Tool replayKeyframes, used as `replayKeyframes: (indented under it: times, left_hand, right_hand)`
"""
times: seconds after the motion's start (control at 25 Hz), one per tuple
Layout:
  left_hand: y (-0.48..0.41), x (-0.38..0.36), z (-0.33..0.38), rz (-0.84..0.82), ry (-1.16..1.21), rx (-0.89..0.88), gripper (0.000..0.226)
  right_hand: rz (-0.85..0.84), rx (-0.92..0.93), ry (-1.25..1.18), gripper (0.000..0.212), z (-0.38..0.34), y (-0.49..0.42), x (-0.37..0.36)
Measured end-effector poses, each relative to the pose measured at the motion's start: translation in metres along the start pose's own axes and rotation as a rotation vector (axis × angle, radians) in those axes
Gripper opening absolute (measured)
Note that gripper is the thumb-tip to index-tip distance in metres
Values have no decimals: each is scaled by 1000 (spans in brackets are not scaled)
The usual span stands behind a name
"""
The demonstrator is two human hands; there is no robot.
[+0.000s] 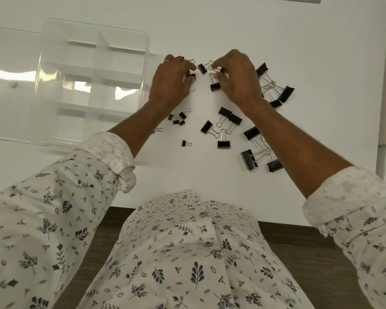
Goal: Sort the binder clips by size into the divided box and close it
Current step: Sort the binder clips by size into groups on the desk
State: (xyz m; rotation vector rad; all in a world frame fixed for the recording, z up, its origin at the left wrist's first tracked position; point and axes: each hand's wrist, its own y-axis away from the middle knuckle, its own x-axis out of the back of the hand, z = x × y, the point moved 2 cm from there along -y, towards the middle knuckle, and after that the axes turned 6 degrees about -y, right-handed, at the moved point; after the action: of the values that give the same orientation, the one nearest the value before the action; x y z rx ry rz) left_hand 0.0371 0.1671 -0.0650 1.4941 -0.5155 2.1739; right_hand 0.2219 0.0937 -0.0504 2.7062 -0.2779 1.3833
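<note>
Pinching a clip [191, 76], the left grip [171, 83] is clamped on it. The right grip [239, 79] clamps a second clip [222, 69]; a third clip [202, 68] lies between them.

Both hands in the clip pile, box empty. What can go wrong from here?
Large clips right of the right hand have interlocked wire handles; lifting one may drag others. The divided box is clear, its dividers faint, so a clip might land in the wrong compartment.

Both forearms extended, palms down. Left hand [173, 81] pinches a small clip [191, 76]. Right hand [239, 79], fingers curled, pinches a second clip [222, 69].
</note>
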Motion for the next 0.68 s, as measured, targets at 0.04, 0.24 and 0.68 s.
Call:
replayKeyframes:
  times: [0.04, 0.24, 0.68]
  left_hand:
    - [0, -1, -2, 5, 27, 25, 29]
    - [-4, 1, -9, 39, 99, 169, 28]
    - [2, 9, -2, -37, 118, 50, 36]
  right_hand:
    - [-9, 19, 64, 28, -2, -4, 0]
    - [-114, 90, 321, 34, -19, -24, -11]
    - [-167, 126, 266, 20, -12, 0, -11]
